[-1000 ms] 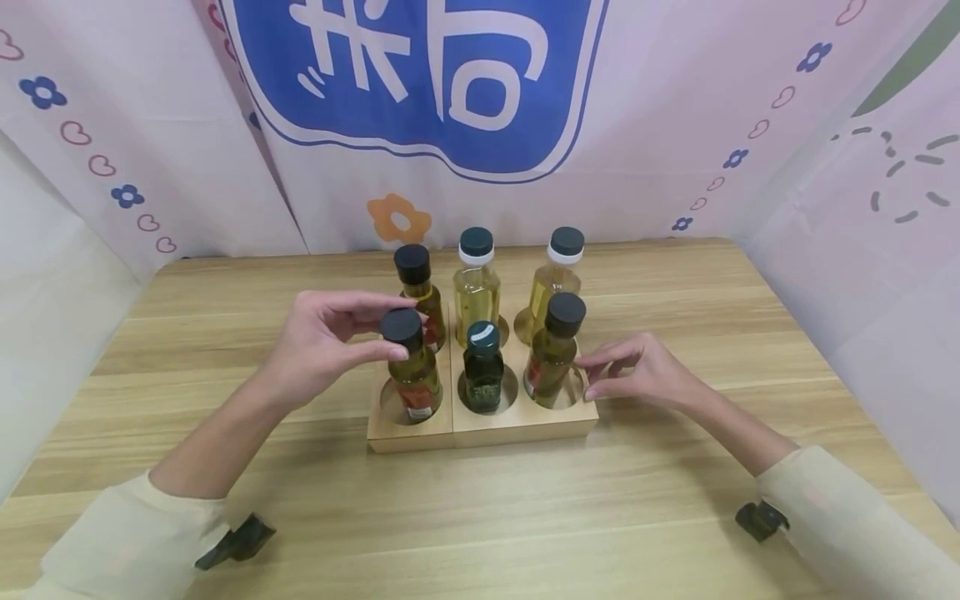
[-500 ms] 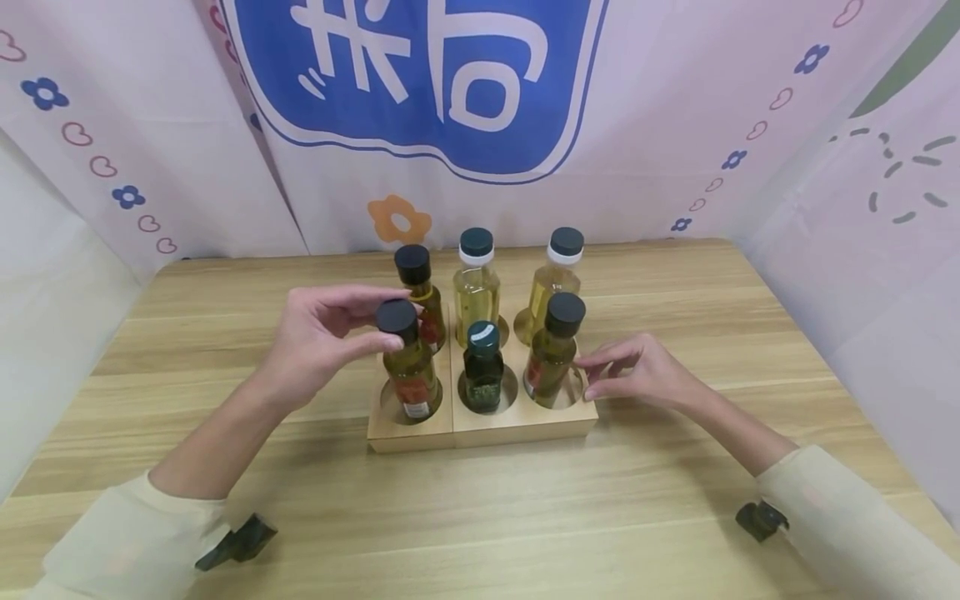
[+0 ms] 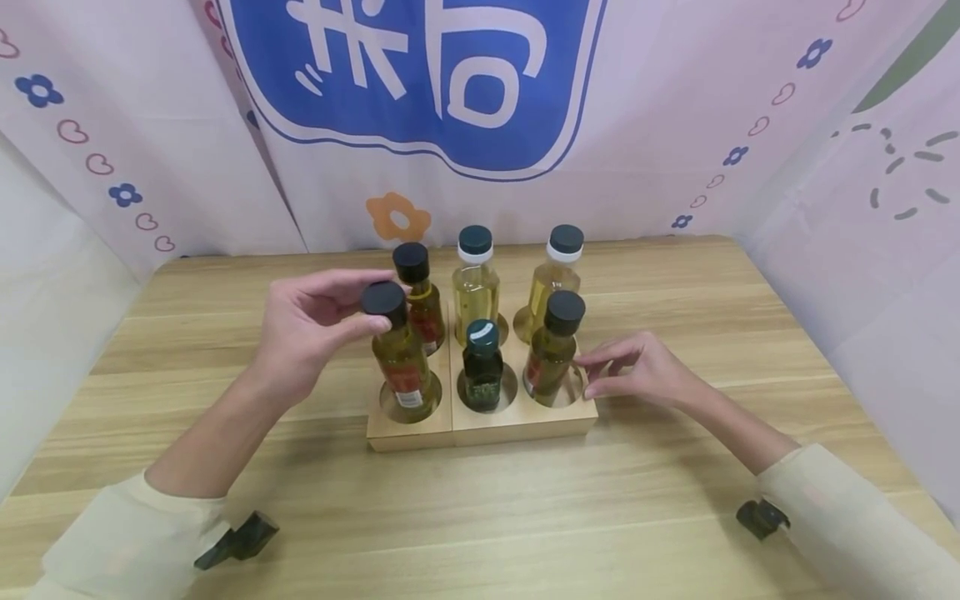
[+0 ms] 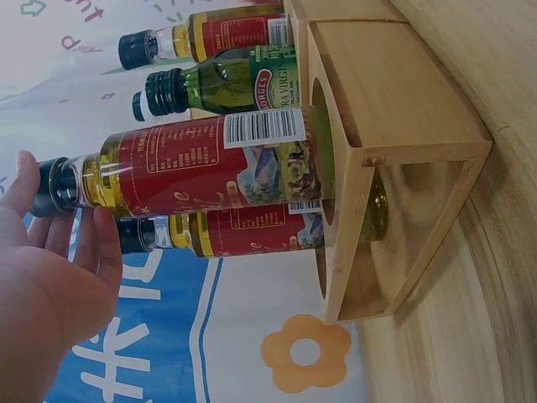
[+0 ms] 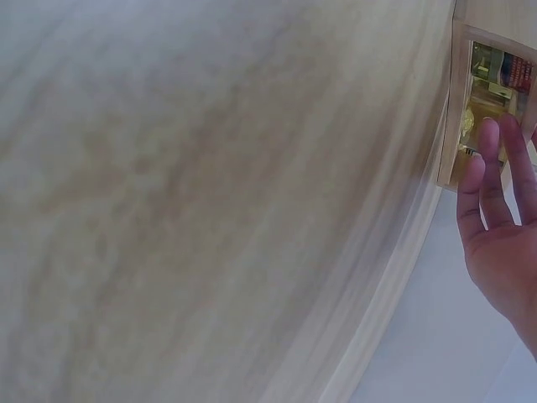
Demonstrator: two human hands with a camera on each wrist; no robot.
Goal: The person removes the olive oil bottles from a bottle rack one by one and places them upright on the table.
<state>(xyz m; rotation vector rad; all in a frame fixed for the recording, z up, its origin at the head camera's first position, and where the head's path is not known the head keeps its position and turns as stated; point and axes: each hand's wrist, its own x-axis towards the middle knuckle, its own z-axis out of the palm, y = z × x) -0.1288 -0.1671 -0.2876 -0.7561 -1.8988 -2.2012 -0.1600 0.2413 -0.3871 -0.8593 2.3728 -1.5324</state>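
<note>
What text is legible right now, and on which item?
"BORGES": on the green bottle's label, sideways; the words after it are unclear.
Large white characters on the blue banner: cropped, not read.
Barcode and fine print on the bottle the left hand holds: too small.

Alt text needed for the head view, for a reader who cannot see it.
A person's left hand pinches the black cap of an oil bottle standing in the front-left hole of a wooden bottle rack on a wooden table. The right hand rests at the rack's right end; five more bottles stand in it.
</note>
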